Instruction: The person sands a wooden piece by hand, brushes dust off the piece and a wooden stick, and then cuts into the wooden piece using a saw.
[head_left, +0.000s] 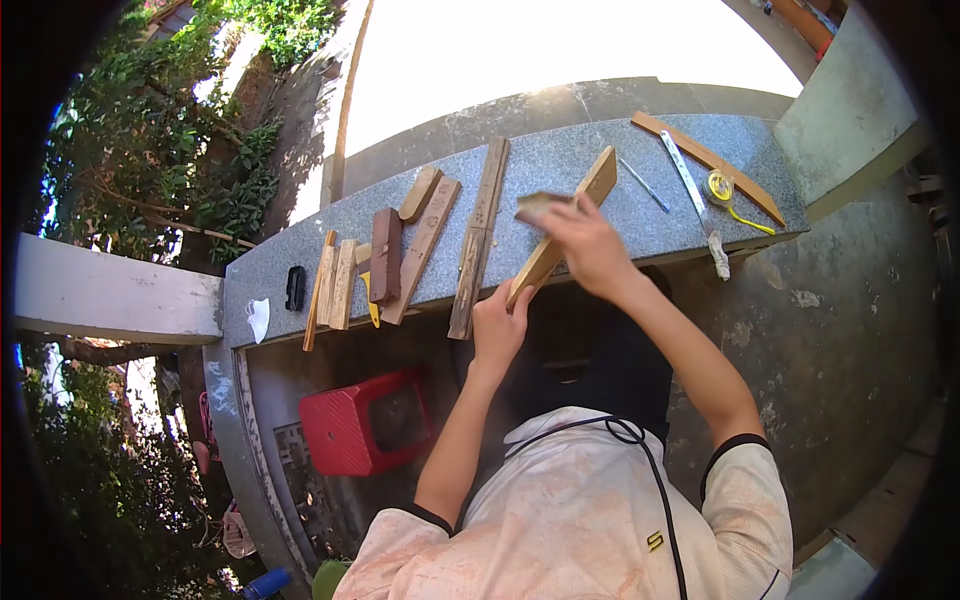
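A wooden board [598,178] slants from the far part of the stone bench top down toward my body. My left hand [498,328] is closed around its near end, thumb on top. Over the middle of the board, my right hand [592,248] grips a small flat brownish block [540,206], smeared by motion; its exact kind cannot be made out. Left of the board lies a long dark, weathered wooden plank [480,230]. On the other side, a thin blue-tipped pen [645,187] rests on the bench.
Several wood pieces [425,250], a yellow-handled tool [374,300], a black object [295,288] and a white mask [258,320] lie left on the granite bench [540,135]. At right are a wooden strip [740,182], a white-bladed tool [683,170] and tape measure [719,187]. A red stool [335,432] stands below.
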